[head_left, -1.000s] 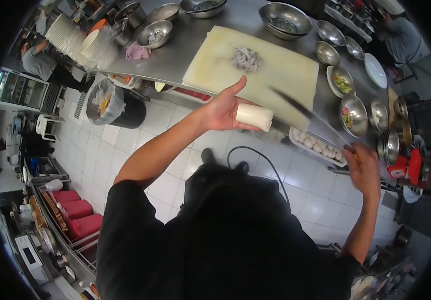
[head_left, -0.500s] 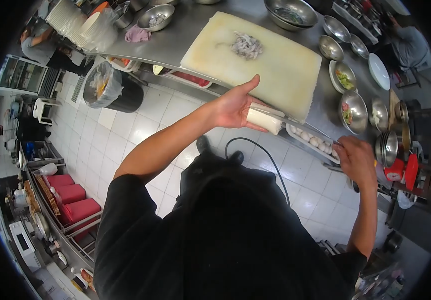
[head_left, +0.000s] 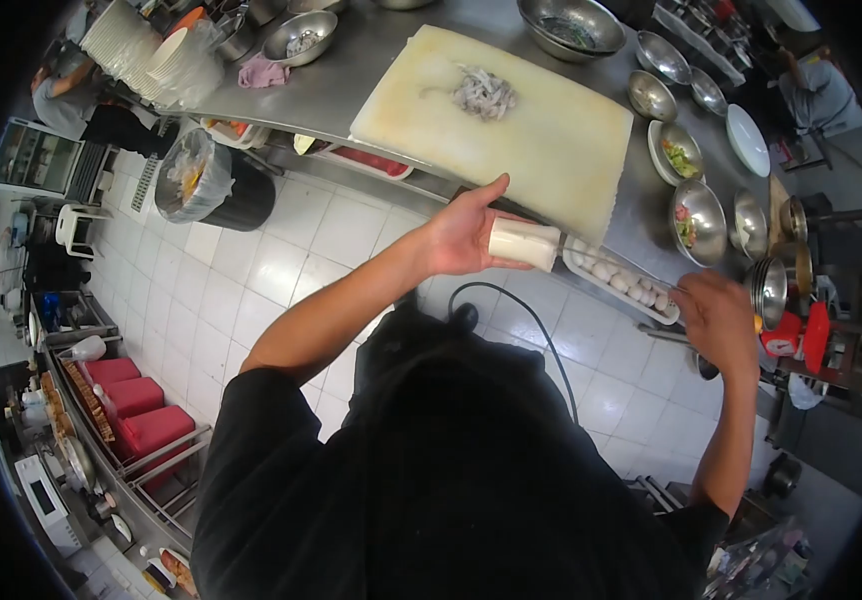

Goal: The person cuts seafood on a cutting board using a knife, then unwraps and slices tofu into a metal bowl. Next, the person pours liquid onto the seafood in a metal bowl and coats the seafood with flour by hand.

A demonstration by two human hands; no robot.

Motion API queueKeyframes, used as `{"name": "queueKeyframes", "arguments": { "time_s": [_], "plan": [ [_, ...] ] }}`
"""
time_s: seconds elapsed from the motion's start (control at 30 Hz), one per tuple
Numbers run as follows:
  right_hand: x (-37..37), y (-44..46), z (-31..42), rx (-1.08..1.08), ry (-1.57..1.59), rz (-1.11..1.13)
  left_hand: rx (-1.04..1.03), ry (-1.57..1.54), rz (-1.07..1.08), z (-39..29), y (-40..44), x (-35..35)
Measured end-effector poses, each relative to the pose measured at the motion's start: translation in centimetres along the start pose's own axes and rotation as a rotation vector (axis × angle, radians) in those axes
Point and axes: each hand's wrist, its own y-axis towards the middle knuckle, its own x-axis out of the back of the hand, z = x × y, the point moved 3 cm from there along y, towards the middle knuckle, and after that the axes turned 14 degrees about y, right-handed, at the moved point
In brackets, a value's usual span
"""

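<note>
Across my left hand [head_left: 461, 232], palm up with the thumb raised, lies a pale cream cylinder of tofu [head_left: 523, 244]. The tofu's far end sticks out past the fingers, just off the front edge of the chopping board [head_left: 511, 165]. My right hand [head_left: 716, 318] is closed around the handle of a knife [head_left: 619, 263]. Its thin blade, seen nearly edge-on, points left toward the tofu's end; I cannot tell whether they touch. A small heap of greyish sliced seafood [head_left: 485, 93], perhaps squid, sits on the board.
A tray of whitish balls [head_left: 623, 280] is below the blade. Steel bowls [head_left: 698, 222] with chopped food and a white plate [head_left: 748, 141] stand at the right. A lined bin [head_left: 241, 188] stands left of the counter. A dark hose [head_left: 536, 325] runs over the floor.
The knife blade lay over the tofu's upper face; now it is off that face, toward the right end. The whole view has shifted slightly.
</note>
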Motion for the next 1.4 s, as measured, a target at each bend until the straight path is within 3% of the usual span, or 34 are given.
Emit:
{"name": "queueKeyframes", "arguments": {
  "time_s": [0.1,0.2,0.23,0.4,1.13,1.4],
  "plan": [
    [0.5,-0.9,2.2,-0.145,0.245,-0.146,-0.146,-0.133,0.019,-0.1,0.8,0.1],
    [-1.8,-1.3,4.5,-0.428,0.239,-0.067,-0.377,-0.187,-0.024,-1.3,1.7,-0.4],
    [-2.9,-1.1,5.1,-0.428,0.359,-0.118,-0.420,-0.190,-0.042,-1.8,2.0,-0.4],
    [-6.1,1.0,7.8,-0.333,0.363,-0.263,-0.567,-0.250,-0.069,-4.5,3.1,-0.2],
    [-9.1,6.7,11.6,-0.335,0.147,-0.172,-0.397,-0.297,-0.015,-8.2,1.1,2.4],
    [-7.9,7.0,12.4,-0.386,0.178,-0.348,-0.388,-0.224,-0.001,-9.2,1.8,2.8]
  ]
}}
